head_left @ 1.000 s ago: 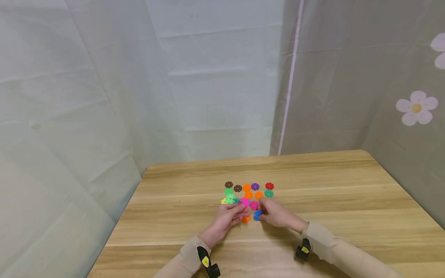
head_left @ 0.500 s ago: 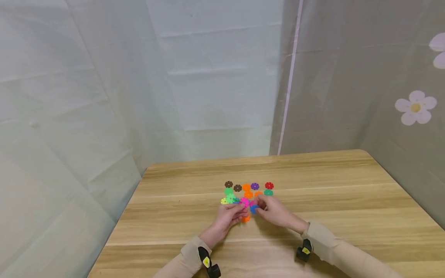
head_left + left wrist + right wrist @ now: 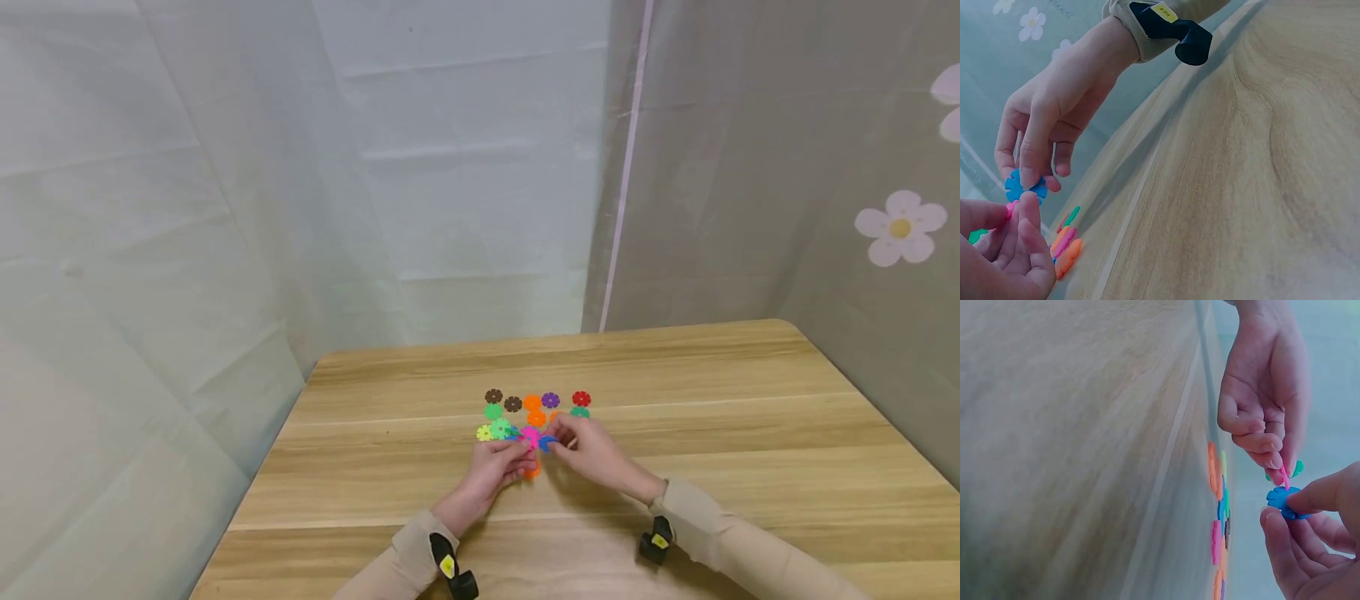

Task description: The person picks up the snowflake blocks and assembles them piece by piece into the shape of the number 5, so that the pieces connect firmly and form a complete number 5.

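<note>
My left hand [image 3: 487, 482] pinches a pink notched building disc [image 3: 530, 435] above the table. Left of the pink disc, a light green notched disc [image 3: 500, 429] stands in a small cluster with blue and teal pieces. With thumb and fingers, my right hand [image 3: 596, 457] pinches a blue notched disc [image 3: 1277, 497]. In the right wrist view the blue disc meets the pink one's edge, the two at an angle to each other. My left fingers partly cover the pink disc in the left wrist view.
Several loose discs lie flat on the wooden table [image 3: 375, 467] beyond the hands: brown [image 3: 493, 397], purple [image 3: 551, 400], red [image 3: 581, 399], teal [image 3: 580, 412] and orange [image 3: 536, 418]. An orange disc [image 3: 532, 472] lies beside my left fingers. Pale curtains hang behind the table.
My right hand has brought the blue disc up and leftward from near the table to the pink disc's edge. My left hand has stayed almost still with the pink disc.
</note>
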`<state>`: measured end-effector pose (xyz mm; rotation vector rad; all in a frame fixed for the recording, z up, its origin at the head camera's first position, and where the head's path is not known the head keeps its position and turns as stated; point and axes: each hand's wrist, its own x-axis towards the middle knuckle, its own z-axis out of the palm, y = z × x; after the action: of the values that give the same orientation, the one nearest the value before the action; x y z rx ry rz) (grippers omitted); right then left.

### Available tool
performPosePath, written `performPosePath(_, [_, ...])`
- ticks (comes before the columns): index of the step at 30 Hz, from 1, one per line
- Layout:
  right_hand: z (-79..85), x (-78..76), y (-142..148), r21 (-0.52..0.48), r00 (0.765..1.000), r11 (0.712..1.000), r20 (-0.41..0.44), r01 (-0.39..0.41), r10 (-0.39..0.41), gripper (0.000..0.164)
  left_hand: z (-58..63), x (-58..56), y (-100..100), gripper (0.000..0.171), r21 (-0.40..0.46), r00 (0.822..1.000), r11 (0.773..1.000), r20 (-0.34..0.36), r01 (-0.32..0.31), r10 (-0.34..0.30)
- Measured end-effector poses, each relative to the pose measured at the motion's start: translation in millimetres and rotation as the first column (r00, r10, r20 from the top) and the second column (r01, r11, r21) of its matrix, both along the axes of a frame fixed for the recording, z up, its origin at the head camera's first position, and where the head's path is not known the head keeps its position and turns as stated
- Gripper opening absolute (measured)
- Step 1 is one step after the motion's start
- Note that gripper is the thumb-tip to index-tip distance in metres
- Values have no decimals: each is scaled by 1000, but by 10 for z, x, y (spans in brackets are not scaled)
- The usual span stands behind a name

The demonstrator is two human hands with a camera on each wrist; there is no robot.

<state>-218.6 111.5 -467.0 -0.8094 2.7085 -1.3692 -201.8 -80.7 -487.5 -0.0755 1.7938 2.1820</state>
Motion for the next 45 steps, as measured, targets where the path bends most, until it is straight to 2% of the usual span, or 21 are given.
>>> performPosePath(3, [1, 12, -11, -20, 1000, 1000, -16, 9, -9, 8, 8, 3, 17, 32, -5, 1000, 1000, -12, -8, 8])
performPosePath(5, [2, 25, -24, -28, 998, 1000, -56, 12, -13, 8, 20, 7, 35, 32, -10, 999, 1000, -28, -23, 22])
performPosePath(8, [17, 53, -50, -24, 989, 1000, -145, 8, -11, 11, 49, 20, 69, 31, -36, 994, 997, -82, -73, 70])
performPosePath(12, [45, 98, -92, -17, 964, 1000, -265, -3, -2, 14, 96, 54, 126, 26, -100, 977, 981, -153, -164, 148])
performPosePath(16, [37, 123, -132, -24, 948, 1000, -318, -14, 5, 15, 123, 80, 171, 22, -135, 968, 966, -155, -220, 198])
performPosePath(23, [18, 72, -155, -92, 970, 996, -242, 10, -32, 18, 130, 50, 170, 24, -134, 972, 968, -128, -212, 195])
performPosePath(26, [31, 26, -147, -105, 985, 994, -172, -9, -9, 15, 231, 68, 154, 25, -130, 974, 971, -132, -199, 182])
performPosePath(28, [43, 5, -144, -109, 992, 994, -124, -16, 3, 12, 233, 46, 145, 25, -128, 975, 973, -132, -193, 176])
performPosePath(31, [38, -20, -143, -105, 996, 994, -84, -15, 6, 11, 198, 11, 130, 26, -130, 977, 974, -130, -188, 171])
performPosePath(33, [27, -30, -144, -91, 998, 996, -63, -14, 8, 12, 83, -51, 105, 27, -124, 979, 975, -119, -183, 168])
performPosePath(34, [20, -34, -144, -87, 998, 996, -60, -15, 10, 14, 65, -58, 93, 27, -123, 980, 976, -112, -180, 167])
performPosePath(40, [-23, -43, -113, -37, 1000, 999, -14, -22, 22, 17, 5, -41, 33, 29, -136, 981, 973, -86, -184, 174])
performPosePath(45, [-36, -54, -94, -15, 999, 999, 15, -44, 44, 15, 15, -22, 11, 28, -135, 980, 971, -71, -195, 187])
